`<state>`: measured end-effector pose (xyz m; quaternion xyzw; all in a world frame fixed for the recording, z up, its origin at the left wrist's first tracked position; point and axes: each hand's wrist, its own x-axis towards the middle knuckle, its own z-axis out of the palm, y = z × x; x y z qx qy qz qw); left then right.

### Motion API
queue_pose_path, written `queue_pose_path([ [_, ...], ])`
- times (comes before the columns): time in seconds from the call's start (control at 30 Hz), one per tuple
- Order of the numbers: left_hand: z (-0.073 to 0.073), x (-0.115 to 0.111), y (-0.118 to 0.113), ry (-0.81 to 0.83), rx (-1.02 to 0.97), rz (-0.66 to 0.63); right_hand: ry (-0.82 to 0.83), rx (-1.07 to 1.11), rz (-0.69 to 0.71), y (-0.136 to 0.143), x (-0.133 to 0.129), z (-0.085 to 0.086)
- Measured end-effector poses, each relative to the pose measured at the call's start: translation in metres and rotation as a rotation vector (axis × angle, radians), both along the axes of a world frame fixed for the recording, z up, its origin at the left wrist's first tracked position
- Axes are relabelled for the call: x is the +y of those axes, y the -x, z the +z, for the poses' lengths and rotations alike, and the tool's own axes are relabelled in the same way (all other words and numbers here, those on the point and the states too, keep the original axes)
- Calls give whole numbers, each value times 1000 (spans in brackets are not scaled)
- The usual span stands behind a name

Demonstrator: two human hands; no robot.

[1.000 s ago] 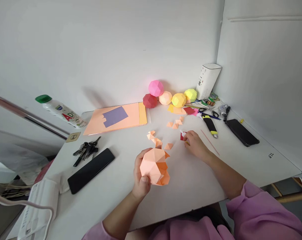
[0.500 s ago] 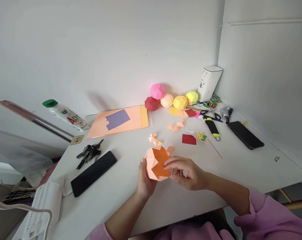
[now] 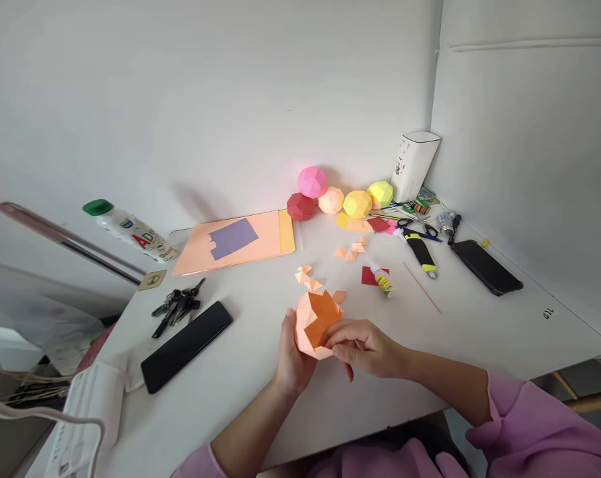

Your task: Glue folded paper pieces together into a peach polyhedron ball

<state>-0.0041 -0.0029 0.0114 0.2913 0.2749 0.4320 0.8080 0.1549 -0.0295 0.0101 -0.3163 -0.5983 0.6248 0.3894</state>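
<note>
My left hand [image 3: 294, 355] cups a peach faceted paper ball [image 3: 306, 326] from the left and below, thumb on its outer side. The ball's top is open with a jagged edge, and its orange inside shows. At the opening's right edge, my right hand [image 3: 362, 346] pinches the paper rim, index finger inside and thumb outside. Small folded peach paper pieces [image 3: 310, 279] lie just behind the ball, and more peach pieces [image 3: 351, 251] lie farther back. A small glue bottle [image 3: 384, 281] rests on a dark red paper piece [image 3: 370, 275].
Several finished paper balls [image 3: 357, 204] stand by the wall. Left are peach sheets [image 3: 190, 249], keys [image 3: 180, 305], a black phone [image 3: 186, 345], a bottle [image 3: 131, 229] and a white power strip [image 3: 88, 415]. Right are a cutter [image 3: 420, 253], scissors [image 3: 429, 230], a thin red stick [image 3: 422, 287] and a black case [image 3: 487, 265].
My right fingers have closed onto the ball's right rim. The ball has turned slightly and shifted a little right. The glue bottle has swung round and now lies slanting across the red paper.
</note>
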Motion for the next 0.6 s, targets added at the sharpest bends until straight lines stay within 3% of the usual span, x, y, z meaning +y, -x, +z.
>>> queue_pose_path([
  [0.33,-5,0,2,-39,20,-15,148,-61,-29,1,-3,2],
  [0.6,-5,0,3,-125,96,51,276,-104,-14,0,-3,4],
])
